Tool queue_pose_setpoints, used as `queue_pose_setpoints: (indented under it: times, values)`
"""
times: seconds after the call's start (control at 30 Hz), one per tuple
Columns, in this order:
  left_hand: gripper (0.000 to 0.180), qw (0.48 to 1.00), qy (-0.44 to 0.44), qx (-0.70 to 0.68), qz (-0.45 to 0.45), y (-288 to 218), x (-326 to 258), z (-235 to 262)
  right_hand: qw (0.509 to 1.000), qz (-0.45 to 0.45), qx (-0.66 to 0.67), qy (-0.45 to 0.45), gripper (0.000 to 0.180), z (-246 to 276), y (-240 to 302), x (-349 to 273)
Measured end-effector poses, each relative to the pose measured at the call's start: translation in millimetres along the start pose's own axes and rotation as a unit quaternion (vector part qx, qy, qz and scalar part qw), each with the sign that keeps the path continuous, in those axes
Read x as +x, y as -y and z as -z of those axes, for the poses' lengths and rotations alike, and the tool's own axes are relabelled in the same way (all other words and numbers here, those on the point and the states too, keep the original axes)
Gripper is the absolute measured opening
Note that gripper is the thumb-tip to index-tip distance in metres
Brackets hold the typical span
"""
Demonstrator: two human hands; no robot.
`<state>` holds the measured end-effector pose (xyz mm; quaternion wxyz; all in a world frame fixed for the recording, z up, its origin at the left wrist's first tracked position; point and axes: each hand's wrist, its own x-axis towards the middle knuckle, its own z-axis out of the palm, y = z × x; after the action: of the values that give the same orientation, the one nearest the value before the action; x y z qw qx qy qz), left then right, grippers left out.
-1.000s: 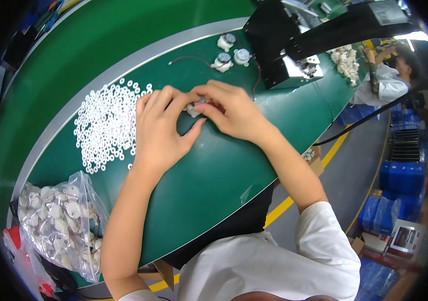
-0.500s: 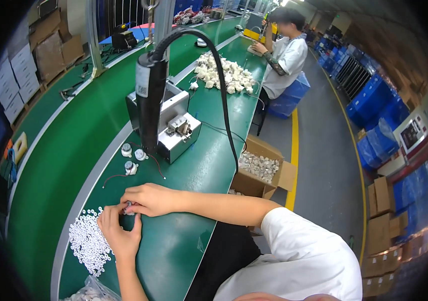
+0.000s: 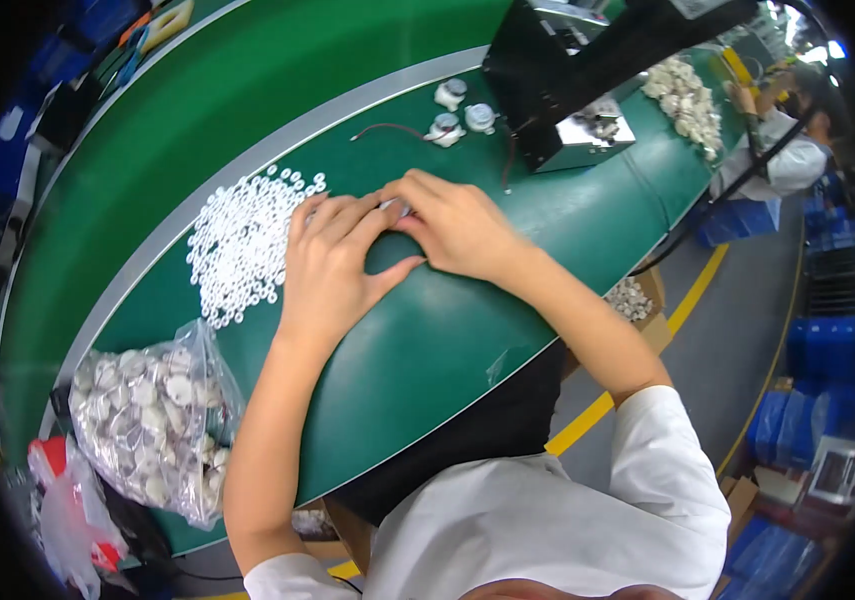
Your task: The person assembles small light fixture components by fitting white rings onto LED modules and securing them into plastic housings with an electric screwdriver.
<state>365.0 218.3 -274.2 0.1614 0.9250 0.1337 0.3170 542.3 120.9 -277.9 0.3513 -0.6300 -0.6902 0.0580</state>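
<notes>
In the middle, both my hands meet over the table. My right hand point(image 3: 457, 228) pinches a small grey-and-white part point(image 3: 400, 208), mostly hidden by the fingers. The fingertips of my left hand point(image 3: 332, 262) reach over to the same part, while its thumb stands well apart from the fingers. Just left of that hand spreads a pile of small white rings point(image 3: 242, 240). Beyond my right hand stand three small round white units with grey tops point(image 3: 444, 129), some with thin dark red wires.
A clear plastic bag of whitish parts point(image 3: 152, 415) lies at the near left of the green table point(image 3: 427, 350). At the far right stand a black-and-silver bench device point(image 3: 582, 140) and a heap of cream parts point(image 3: 684, 105). Another person point(image 3: 782, 150) sits beyond.
The view has swung toward the left, so the plastic bag now shows fully and the device sits farther right. Both hands stay together at the small part.
</notes>
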Motion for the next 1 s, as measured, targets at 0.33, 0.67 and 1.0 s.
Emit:
queue_pose_setpoints:
  times: [0.33,0.67,1.0]
  values:
    - [0.051,1.000,-0.006,0.021,-0.001,5,-6,-2,0.999,-0.011,0.011,-0.029,0.027,-9,4,-7]
    - [0.052,0.992,0.083,0.088,-0.015,-35,-36,50,0.973,-0.120,-0.137,-0.144,0.040,20,-42,-14]
    - [0.012,0.894,0.039,-0.004,0.447,-51,-199,181,0.954,-0.154,-0.192,-0.173,0.061,25,-27,-12]
